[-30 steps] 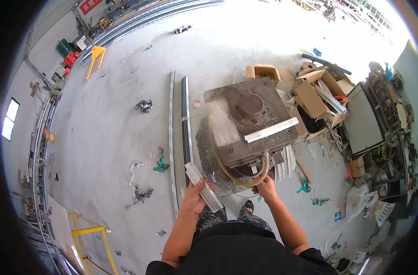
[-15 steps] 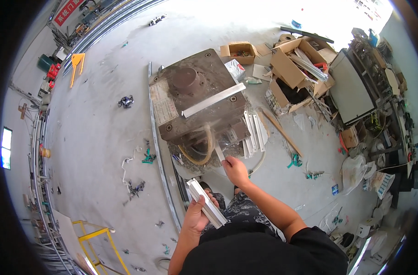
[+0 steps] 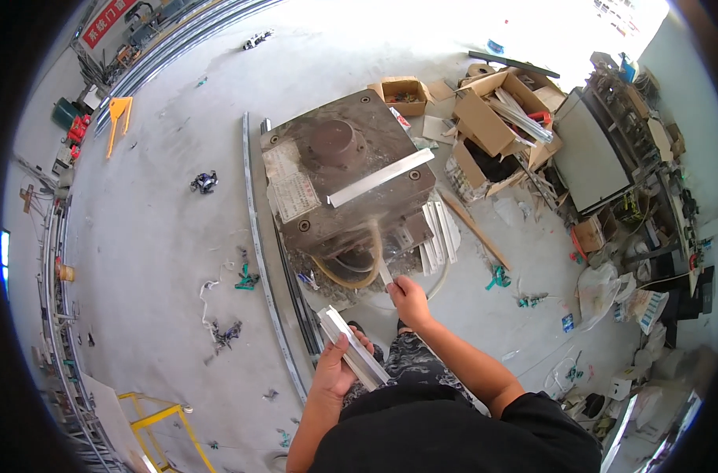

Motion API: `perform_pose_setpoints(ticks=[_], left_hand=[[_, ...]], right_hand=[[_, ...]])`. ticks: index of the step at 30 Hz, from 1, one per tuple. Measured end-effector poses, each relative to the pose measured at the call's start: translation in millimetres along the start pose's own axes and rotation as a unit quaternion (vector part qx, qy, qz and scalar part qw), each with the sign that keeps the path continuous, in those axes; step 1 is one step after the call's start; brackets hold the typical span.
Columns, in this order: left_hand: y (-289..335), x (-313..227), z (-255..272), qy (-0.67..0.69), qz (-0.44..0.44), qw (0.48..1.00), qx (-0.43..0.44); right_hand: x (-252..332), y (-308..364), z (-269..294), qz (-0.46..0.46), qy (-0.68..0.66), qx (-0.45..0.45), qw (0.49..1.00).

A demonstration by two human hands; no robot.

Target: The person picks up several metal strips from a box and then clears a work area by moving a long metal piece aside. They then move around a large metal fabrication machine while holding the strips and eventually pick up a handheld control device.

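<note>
My left hand (image 3: 337, 370) is closed around a short bundle of white metal profile pieces (image 3: 357, 353), held slantwise in front of my body. The fingers of my right hand (image 3: 410, 301) pinch the near end of a narrow pale strip (image 3: 386, 273). Its far end reaches the underside of a brown, dusty machine (image 3: 327, 169), beside a looped hose (image 3: 376, 251); whether it sits in a slot is hidden. On the machine's top lies a single white profile piece (image 3: 381, 178). Several similar white strips (image 3: 436, 240) lie side by side at the machine's right.
A long metal rail (image 3: 256, 213) runs along the machine's left side. Past the strips, a wooden stick (image 3: 477, 229) lies on the floor. Cardboard boxes (image 3: 485, 122) of scrap stand at the far right, a small open box (image 3: 404, 97) behind the machine. Green scraps (image 3: 247, 277) litter the floor.
The whole view has shifted slightly, so the machine appears a little further right. Both hands keep their holds; the right hand and its strip sit slightly nearer and further right in the picture.
</note>
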State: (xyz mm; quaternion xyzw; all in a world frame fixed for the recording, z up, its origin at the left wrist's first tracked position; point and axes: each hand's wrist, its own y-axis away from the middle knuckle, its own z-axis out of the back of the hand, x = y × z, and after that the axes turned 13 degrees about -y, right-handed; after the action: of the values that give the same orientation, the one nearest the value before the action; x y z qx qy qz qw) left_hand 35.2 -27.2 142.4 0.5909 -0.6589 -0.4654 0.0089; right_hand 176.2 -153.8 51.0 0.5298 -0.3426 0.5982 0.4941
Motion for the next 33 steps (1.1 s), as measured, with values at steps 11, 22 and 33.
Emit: perform_pose_setpoints(ticks=[11,22,33], left_hand=[[-21,-42,25,0.029,-0.008,0.999,0.037],[-29,-37,19,-0.029,0.013,0.999,0.022],[-26,-22,5,-0.049,0.012,0.996,0.070]], right_hand=[[-13,64,48,-0.095,-0.123,-0.098,0.983],[57,-9,82,0.129,0.241,-0.168,0.947],[94,73,9,-0.099,-0.089,0.156,0.979]])
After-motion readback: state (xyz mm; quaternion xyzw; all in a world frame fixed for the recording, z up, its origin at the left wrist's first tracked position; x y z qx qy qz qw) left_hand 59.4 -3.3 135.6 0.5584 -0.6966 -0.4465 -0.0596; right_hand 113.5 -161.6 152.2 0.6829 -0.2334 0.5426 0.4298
